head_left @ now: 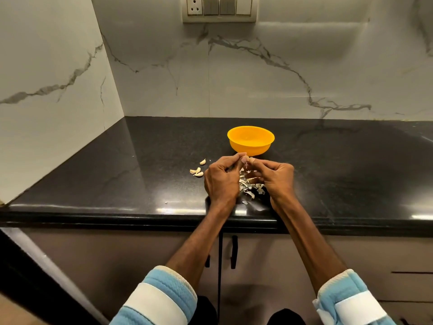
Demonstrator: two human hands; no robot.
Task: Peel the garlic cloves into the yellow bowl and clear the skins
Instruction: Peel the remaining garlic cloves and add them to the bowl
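Pinching a garlic clove (246, 159) between them, the left hand (220, 178) and the right hand (277, 177) meet just in front of the yellow bowl (250, 141). Both hands have curled fingers, and their tips grip the clove. Under the hands, a pile of garlic skins (249, 187) lies on the black worktop (117, 174). A few more cloves (196, 171) lie on the worktop just left of the left hand. The bowl stands upright.
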